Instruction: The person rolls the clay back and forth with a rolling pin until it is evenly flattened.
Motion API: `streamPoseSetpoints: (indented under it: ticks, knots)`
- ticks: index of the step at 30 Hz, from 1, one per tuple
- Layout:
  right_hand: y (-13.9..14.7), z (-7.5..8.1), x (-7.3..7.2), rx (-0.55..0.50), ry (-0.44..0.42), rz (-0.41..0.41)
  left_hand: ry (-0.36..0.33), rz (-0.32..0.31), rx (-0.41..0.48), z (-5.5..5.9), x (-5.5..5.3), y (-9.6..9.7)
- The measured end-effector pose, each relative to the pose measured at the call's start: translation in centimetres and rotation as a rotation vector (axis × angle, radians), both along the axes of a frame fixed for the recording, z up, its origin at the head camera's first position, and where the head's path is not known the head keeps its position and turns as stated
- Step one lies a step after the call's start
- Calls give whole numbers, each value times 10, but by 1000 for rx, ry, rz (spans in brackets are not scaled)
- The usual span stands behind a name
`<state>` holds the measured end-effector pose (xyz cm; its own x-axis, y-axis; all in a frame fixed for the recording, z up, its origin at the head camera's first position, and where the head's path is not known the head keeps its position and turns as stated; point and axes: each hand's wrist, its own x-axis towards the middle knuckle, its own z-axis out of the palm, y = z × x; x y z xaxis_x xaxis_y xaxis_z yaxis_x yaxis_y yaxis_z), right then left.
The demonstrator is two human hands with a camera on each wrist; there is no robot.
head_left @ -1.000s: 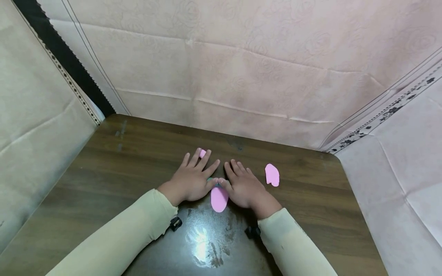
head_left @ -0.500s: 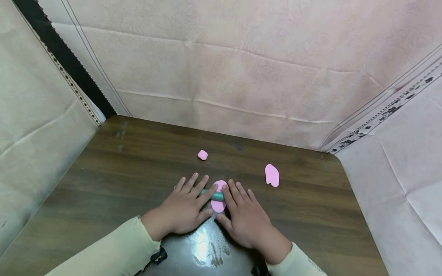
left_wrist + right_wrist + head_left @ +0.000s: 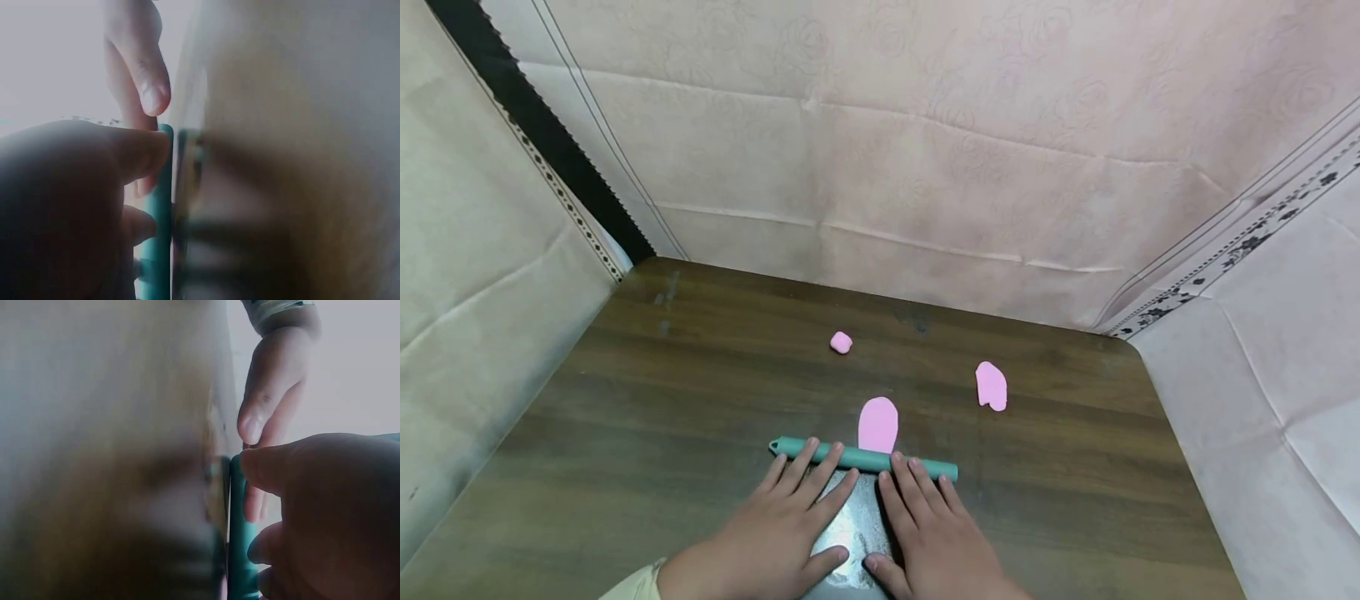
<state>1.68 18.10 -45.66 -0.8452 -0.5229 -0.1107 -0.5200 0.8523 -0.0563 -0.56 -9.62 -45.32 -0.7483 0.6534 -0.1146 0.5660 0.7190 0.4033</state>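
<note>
Since the earlier head view, both hands and the slim green cylindrical rod (image 3: 867,461) have come toward the person, toward six o'clock; the rod that crossed the middle of the flat pink oval piece of soft, dough-like material (image 3: 877,421) now lies at its near end. More of the oval's far part shows bare. Taking the oval as the dial's centre, the rod is at six o'clock, lying roughly along a nine-to-three line; whether the oval's near edge runs under it or merely meets it, I cannot tell.

The left hand (image 3: 778,533), at about half past seven, and the right hand (image 3: 936,533), at about five, have straight fingers laid over the rod, curled round nothing. The left fingers are spread; the thumbs sit off the rod, pointing toward each other. Such flat, two-sided contact would seem meant to let the rod turn and to share pressure evenly, with the gap between hands facing the oval.

On the brown wood-grain table (image 3: 700,400), a small rounded pink lump (image 3: 841,342) sits at eleven and a flat pink notched piece (image 3: 992,386) at two, both apart from the rod, probably leaving its path unobstructed.
</note>
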Motion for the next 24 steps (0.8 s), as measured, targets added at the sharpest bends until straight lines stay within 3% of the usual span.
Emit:
streamPoseSetpoints:
  ticks: [6,11,16,24]
  knots:
    - [1,-6,10,6,20,5,-15,-11,15,0,7,-2]
    - [-1,-1,-2,-26,23,-12,-31,17,27,1,-2,3]
    - [-5,4,-28,-67,-25,-50,-32,49,11,1,-26,9]
    - [-4,5,-86,-68,-68,-116,23,88,-66,-6,-84,24]
